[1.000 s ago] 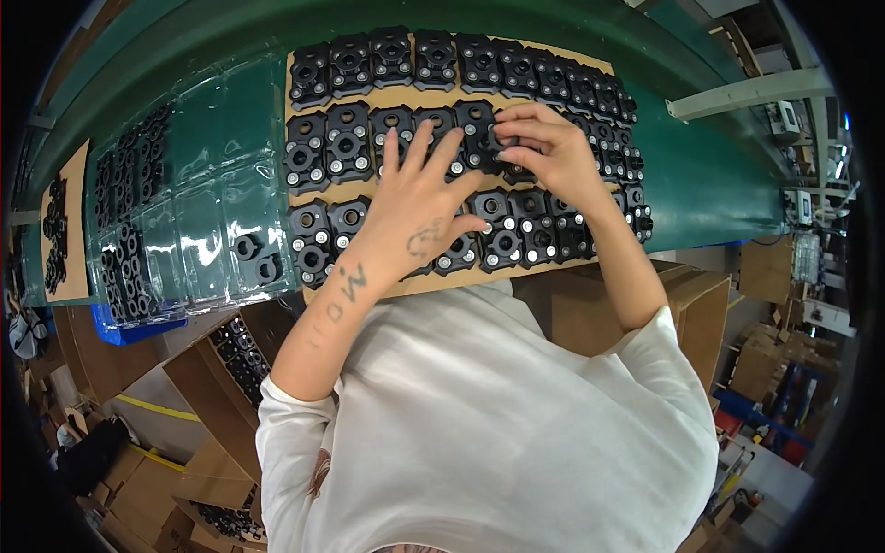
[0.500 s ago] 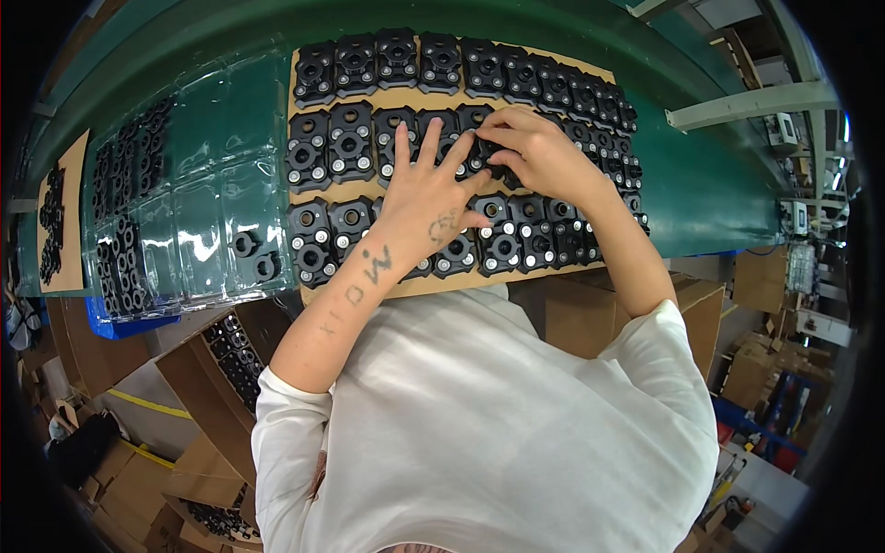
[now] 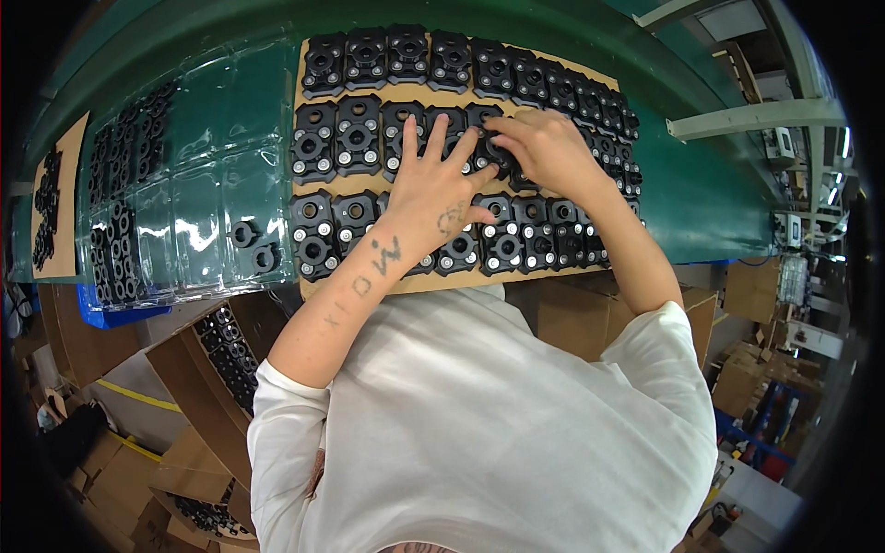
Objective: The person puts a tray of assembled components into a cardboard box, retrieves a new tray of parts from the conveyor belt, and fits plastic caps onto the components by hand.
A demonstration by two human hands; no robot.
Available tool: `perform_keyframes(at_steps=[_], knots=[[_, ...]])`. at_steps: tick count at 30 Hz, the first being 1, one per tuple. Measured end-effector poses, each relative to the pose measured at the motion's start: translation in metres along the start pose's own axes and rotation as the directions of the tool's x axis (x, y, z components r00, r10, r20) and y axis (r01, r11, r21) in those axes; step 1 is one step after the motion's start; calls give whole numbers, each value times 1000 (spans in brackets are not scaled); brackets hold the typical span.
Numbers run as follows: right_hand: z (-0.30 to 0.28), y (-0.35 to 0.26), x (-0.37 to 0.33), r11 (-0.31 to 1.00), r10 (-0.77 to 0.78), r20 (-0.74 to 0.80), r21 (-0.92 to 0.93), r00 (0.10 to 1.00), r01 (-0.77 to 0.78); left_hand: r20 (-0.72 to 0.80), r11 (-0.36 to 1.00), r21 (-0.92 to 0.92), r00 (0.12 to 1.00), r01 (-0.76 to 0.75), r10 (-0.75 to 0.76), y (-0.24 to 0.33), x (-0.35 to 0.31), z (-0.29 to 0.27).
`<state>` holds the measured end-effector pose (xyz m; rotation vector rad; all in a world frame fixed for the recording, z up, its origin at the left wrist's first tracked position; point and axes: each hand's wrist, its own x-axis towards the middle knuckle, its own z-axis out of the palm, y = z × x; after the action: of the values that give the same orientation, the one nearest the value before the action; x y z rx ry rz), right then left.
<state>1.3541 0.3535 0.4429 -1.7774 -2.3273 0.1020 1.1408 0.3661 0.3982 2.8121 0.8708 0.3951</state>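
Note:
Three rows of black blocks (image 3: 359, 135) with round holes and silver screw heads lie on a brown cardboard sheet (image 3: 376, 182). Across the middle and near rows rests my left hand (image 3: 431, 189), its fingers spread flat over several blocks and holding nothing. Just right of it, my right hand (image 3: 553, 152) bends its thumb and fingers around a dark round part (image 3: 496, 155) on a middle-row block. The fingers partly cover this part, so its exact shape is hidden. My left fingertips are close to the same block.
To the left, a clear plastic tray (image 3: 198, 198) bears rows of black rings, with two loose rings (image 3: 253, 247) near its right edge. Farther left is another cardboard sheet (image 3: 63, 249) with small black parts. Below the table edge stand open cardboard boxes (image 3: 189, 387). A metal frame (image 3: 737, 115) juts in at right.
My right fingertips have shifted slightly, bending more around the dark part at the middle-row block. My left hand stays spread in nearly the same place. The view has tilted a little.

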Motion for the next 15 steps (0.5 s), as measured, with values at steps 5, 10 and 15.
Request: perform_keyframes(at_steps=[5,10,15], knots=[[-6,9,-8,990,-113,-4,-83,994,112,-24,999,-37,1000,-21,20,-6,-2,6],[-13,5,-11,988,-100,133,-105,986,114,-32,997,-63,999,-37,35,-9,-3,10],[-5,2,-1,991,-110,40,77,993,107,-27,999,-49,999,-24,22,-9,-3,4]])
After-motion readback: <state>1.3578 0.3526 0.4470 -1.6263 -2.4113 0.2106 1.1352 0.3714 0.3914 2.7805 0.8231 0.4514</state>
